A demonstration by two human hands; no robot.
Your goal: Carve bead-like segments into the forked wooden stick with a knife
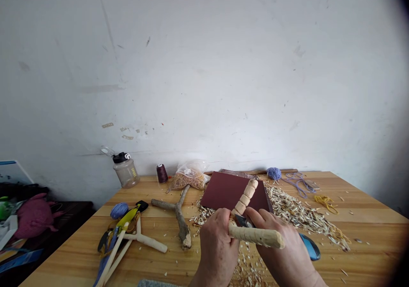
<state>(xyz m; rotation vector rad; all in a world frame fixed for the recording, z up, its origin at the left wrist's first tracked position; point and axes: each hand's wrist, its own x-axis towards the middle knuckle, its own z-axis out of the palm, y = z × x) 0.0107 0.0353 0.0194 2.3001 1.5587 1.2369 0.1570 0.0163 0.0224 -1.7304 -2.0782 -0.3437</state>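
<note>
A peeled, forked stick with ring-like grooves along its prongs is raised over the front of the table. My left hand is closed around it near the fork, its lower part hidden by my fingers. Closed on a utility knife, my right hand is just beside the fork. The knife's blade shows between the two prongs, and its blue handle sticks out behind my palm. Whether the blade's edge touches the wood I cannot make out.
Wood shavings are heaped right of a maroon board. Left of my hands lie a forked branch with bark and a peeled slingshot-like fork. Farther back stand a bottle, a thread spool and a bag of rubber bands.
</note>
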